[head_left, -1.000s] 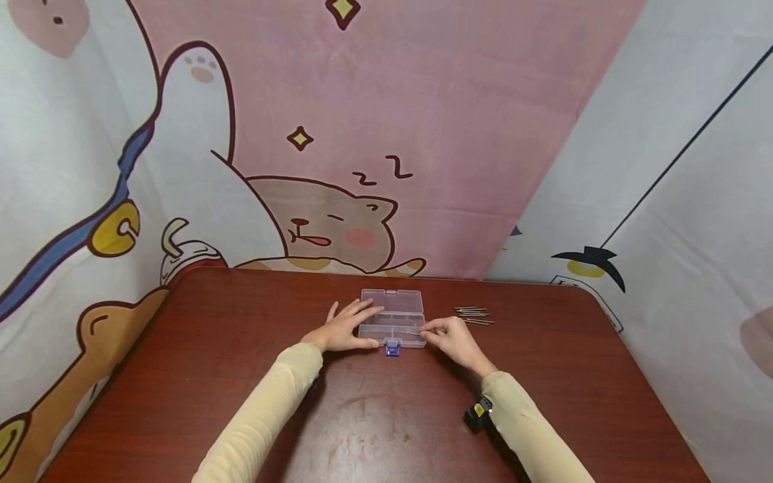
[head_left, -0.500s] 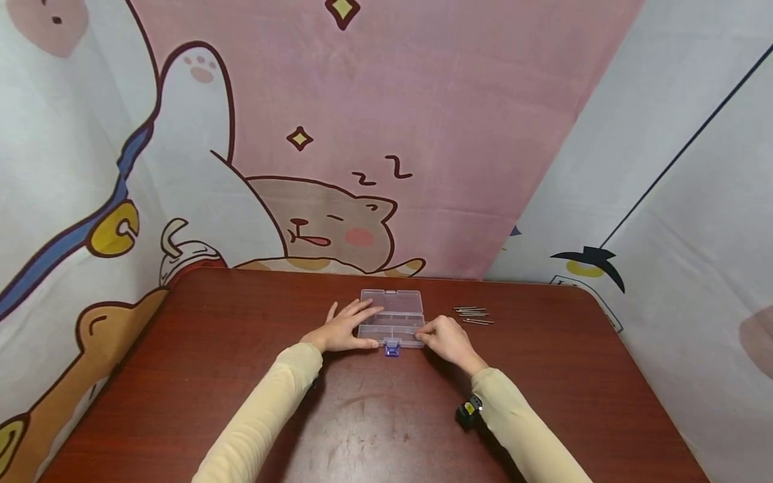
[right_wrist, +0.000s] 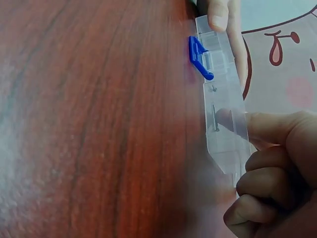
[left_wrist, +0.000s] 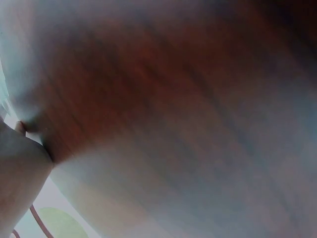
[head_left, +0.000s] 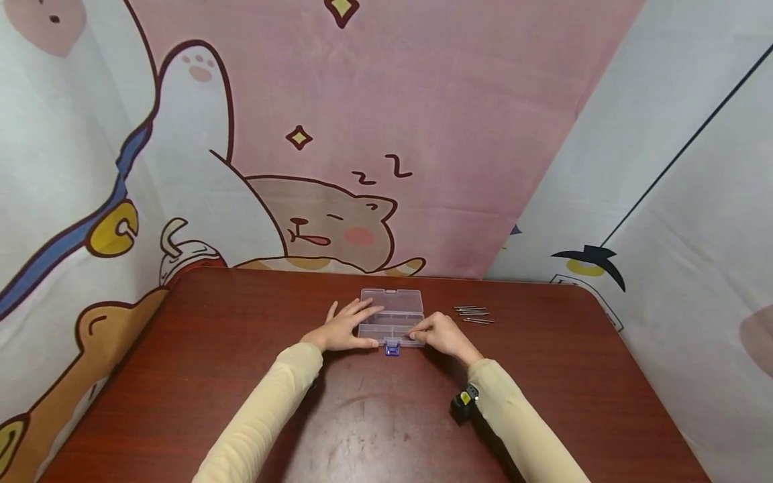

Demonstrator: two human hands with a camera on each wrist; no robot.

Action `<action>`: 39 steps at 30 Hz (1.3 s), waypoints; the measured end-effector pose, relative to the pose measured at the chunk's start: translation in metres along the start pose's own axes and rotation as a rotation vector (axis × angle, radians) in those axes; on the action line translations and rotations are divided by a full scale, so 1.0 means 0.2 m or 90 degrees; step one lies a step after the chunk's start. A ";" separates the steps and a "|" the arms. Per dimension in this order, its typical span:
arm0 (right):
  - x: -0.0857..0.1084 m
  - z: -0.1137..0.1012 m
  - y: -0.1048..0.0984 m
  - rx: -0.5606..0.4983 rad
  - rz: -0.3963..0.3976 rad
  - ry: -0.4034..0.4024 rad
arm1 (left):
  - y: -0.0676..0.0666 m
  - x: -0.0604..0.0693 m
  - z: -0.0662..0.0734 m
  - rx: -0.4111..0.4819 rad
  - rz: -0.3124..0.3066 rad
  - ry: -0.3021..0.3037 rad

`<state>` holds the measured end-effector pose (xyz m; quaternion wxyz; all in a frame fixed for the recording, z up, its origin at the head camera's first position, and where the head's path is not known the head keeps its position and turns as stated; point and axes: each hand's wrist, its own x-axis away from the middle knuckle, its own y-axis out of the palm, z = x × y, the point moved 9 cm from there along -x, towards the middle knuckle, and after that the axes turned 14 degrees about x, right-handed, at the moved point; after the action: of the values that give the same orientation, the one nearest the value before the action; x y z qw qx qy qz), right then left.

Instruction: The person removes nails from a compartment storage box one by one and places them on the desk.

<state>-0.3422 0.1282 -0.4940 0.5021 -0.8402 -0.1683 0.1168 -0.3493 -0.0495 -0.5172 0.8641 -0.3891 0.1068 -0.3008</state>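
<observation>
A clear plastic divided box lies with its lid laid back and a blue latch at its front. My left hand rests spread on the box's left side, thumb at the front edge. My right hand reaches into the front right compartment with thumb and index finger together. In the right wrist view, a thin metal nail shows through the clear wall at the fingertip, and the other fingers are curled. A smaller metal piece lies near the latch. The left wrist view is mostly blurred.
Several thin metal nails lie loose on the brown wooden table, right of the box. A cartoon-printed cloth hangs behind the table's far edge.
My right hand has moved slightly left, its fingertips going from the box's right edge farther into the front right compartment. The left hand, the box and the loose nails stay in place.
</observation>
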 end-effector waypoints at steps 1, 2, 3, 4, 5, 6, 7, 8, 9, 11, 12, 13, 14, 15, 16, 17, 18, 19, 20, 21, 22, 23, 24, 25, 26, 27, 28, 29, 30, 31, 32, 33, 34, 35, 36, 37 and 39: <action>0.00 0.00 0.00 -0.003 0.000 0.000 | 0.00 0.00 0.00 -0.002 -0.002 -0.003; 0.00 0.00 0.00 -0.006 0.001 -0.004 | 0.00 0.00 0.00 0.000 0.001 0.000; 0.00 0.00 0.00 -0.010 0.002 -0.005 | 0.00 0.00 0.00 -0.002 -0.001 -0.002; 0.00 0.00 0.00 -0.014 0.005 -0.006 | 0.00 0.00 0.00 -0.002 0.000 -0.001; 0.00 0.00 0.00 -0.014 0.009 -0.011 | 0.01 0.00 0.00 -0.003 0.000 -0.001; 0.00 0.00 0.00 -0.015 0.012 -0.015 | 0.01 0.00 0.00 -0.004 0.000 -0.001; 0.00 0.00 -0.01 -0.014 0.017 -0.020 | 0.00 0.00 -0.01 -0.004 0.000 -0.001; 0.00 0.00 -0.01 -0.011 0.020 -0.026 | 0.00 0.00 -0.01 -0.002 0.001 -0.001; 0.00 0.00 -0.01 -0.007 0.024 -0.028 | 0.00 0.00 -0.01 -0.003 0.000 -0.005; 0.00 -0.01 -0.01 0.008 0.027 -0.034 | 0.00 0.00 -0.01 -0.002 -0.002 -0.006; 0.00 -0.01 -0.02 0.015 0.026 -0.034 | 0.00 0.00 -0.01 -0.001 -0.002 -0.006; -0.01 -0.01 -0.01 0.023 0.023 -0.033 | 0.00 0.00 -0.01 0.001 -0.001 -0.005; -0.01 -0.01 -0.01 0.031 0.019 -0.030 | 0.00 0.00 -0.01 -0.001 0.000 -0.006; -0.01 -0.01 -0.01 0.039 0.015 -0.029 | 0.00 0.00 -0.01 -0.001 0.001 -0.005; -0.01 -0.02 -0.01 0.048 0.011 -0.029 | 0.00 -0.01 -0.01 0.001 0.004 -0.004; -0.02 -0.01 -0.01 0.054 0.006 -0.023 | -0.01 0.00 -0.01 0.001 0.007 -0.003; -0.02 -0.01 -0.01 0.059 0.002 -0.018 | 0.00 -0.01 -0.01 -0.001 0.006 -0.005; -0.02 -0.01 -0.01 0.063 -0.002 -0.014 | 0.00 -0.01 -0.01 0.000 0.008 -0.003; -0.03 -0.01 -0.01 0.064 -0.005 -0.009 | 0.00 -0.01 -0.01 -0.002 0.007 -0.002; -0.03 -0.01 -0.01 0.066 -0.009 -0.006 | 0.00 -0.01 -0.01 0.000 0.008 0.001; -0.03 -0.01 -0.01 0.068 -0.014 0.000 | 0.00 -0.01 -0.01 -0.001 0.006 0.000; -0.03 0.00 -0.01 0.070 -0.018 0.004 | 0.00 -0.01 -0.01 -0.002 0.006 0.002; -0.04 0.00 0.00 0.073 -0.022 0.000 | 0.00 -0.01 -0.01 -0.003 0.004 0.003; -0.04 0.00 0.00 0.077 -0.025 -0.005 | 0.00 -0.01 -0.01 -0.002 0.004 0.004; -0.04 0.00 0.00 0.080 -0.027 -0.013 | 0.00 -0.01 -0.01 -0.002 0.004 0.004; -0.05 0.00 0.00 0.083 -0.028 -0.023 | 0.00 -0.01 -0.01 -0.001 0.005 0.005; -0.05 0.00 0.00 0.082 -0.029 -0.031 | 0.00 -0.01 -0.01 -0.003 0.004 0.002; -0.05 0.00 0.00 0.079 -0.030 -0.038 | 0.00 -0.01 -0.01 0.000 0.006 0.005; -0.05 0.00 0.00 0.076 -0.029 -0.045 | 0.00 -0.01 -0.01 -0.001 0.004 0.002; -0.05 0.00 0.00 0.075 -0.027 -0.049 | 0.01 -0.01 -0.01 -0.001 0.002 0.000; -0.05 0.00 0.00 0.074 -0.024 -0.053 | 0.01 -0.01 -0.01 -0.001 0.001 0.000; -0.05 0.01 0.00 0.076 -0.022 -0.053 | 0.01 -0.01 -0.01 0.000 0.002 0.000; -0.05 0.01 0.00 0.082 -0.018 -0.052 | 0.01 -0.01 -0.01 -0.001 0.000 -0.002; -0.05 0.01 0.00 0.090 -0.012 -0.054 | 0.00 -0.01 -0.01 0.002 0.001 -0.001; -0.05 0.01 0.00 0.096 -0.003 -0.056 | 0.00 -0.01 -0.01 0.002 -0.002 -0.002; -0.05 0.01 0.00 0.101 0.004 -0.056 | 0.00 -0.01 0.00 0.004 0.000 0.000; -0.04 0.00 0.00 0.114 0.021 -0.059 | 0.00 0.00 0.00 0.005 0.001 0.001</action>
<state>-0.3505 0.1249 -0.4932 0.5650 -0.7882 -0.1665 0.1783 -0.3498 -0.0495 -0.5170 0.8658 -0.3852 0.1068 -0.3009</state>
